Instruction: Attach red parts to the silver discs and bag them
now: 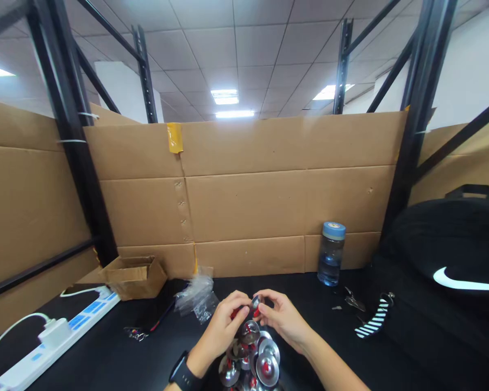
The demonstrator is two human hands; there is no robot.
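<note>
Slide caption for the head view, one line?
Right hand pinches a shiny metal disc, left hand at its edge, above similar discs heaped on a black tabletop.

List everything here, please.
Discs: many, silver, bottom centre
Held disc: one, silver, centre
Power strip: one, white, left
Box: one, brown, left
Plastic: heap, clear, left
Bottle: one, blue, right
Keys: several, silver, right
Strap: one, black-white, right
Backpack: one, black, right
Cardboard walls: several, brown, around
Posts: four, black, corners
Lights: four, white, ceiling
Table: one, black, beneath
Watch: one, black, left wrist
Left hand: one, bare, at disc
Right hand: one, bare, at disc
</note>
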